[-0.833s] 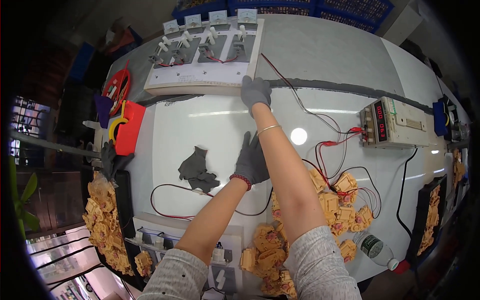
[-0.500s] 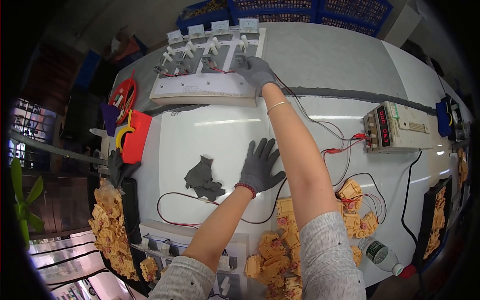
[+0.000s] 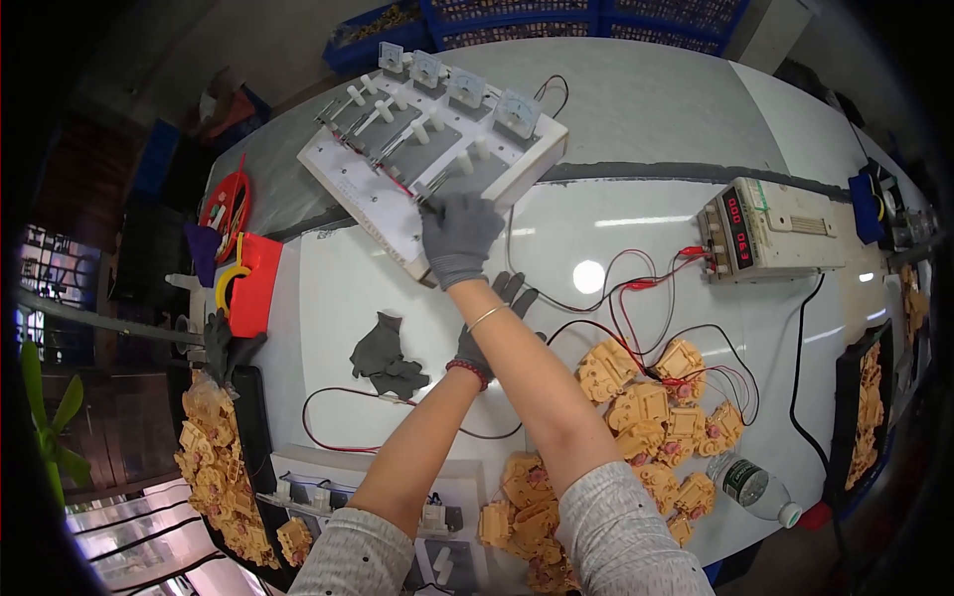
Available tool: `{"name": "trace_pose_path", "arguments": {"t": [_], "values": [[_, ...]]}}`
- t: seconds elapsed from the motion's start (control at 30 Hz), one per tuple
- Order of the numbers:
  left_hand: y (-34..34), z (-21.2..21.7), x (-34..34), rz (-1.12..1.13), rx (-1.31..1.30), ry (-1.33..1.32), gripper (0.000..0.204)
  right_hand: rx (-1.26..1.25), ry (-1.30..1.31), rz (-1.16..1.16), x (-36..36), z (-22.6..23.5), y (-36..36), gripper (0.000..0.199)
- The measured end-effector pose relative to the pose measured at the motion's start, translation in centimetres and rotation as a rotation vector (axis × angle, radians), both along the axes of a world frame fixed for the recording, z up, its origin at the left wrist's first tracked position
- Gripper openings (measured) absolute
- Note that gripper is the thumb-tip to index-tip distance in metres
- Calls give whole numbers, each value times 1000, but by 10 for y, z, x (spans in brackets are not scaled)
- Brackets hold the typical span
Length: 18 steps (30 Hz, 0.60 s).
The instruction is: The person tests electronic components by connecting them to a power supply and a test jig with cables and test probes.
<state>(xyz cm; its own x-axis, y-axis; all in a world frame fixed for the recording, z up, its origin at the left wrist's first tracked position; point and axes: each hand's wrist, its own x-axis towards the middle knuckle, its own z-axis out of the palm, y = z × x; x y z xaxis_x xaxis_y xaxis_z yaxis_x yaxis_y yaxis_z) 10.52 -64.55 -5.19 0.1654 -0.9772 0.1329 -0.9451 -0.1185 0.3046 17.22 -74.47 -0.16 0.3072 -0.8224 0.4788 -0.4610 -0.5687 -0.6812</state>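
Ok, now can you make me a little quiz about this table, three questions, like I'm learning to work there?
1. Pick one: which gloved hand is at the white gauge board?
A) only the left
B) only the right
C) neither

2. True or false: the clear bottle near the yellow plastic parts lies on its side.

3. Count: how many gauges stand along the back of the board?

Key:
1. B. The right hand is there; the left hand is lower, partly hidden by the right forearm.
2. True.
3. Four.
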Motion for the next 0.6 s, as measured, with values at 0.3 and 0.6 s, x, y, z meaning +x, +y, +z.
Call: {"name": "trace_pose_path", "arguments": {"t": [0.3,0.6], "values": [[-10,12,-7,-106,-174,52,50,309,209,182,5,29,94,34],[-14,18,-13,-85,-136,39,50,571,305,876,28,45,98,85]]}}
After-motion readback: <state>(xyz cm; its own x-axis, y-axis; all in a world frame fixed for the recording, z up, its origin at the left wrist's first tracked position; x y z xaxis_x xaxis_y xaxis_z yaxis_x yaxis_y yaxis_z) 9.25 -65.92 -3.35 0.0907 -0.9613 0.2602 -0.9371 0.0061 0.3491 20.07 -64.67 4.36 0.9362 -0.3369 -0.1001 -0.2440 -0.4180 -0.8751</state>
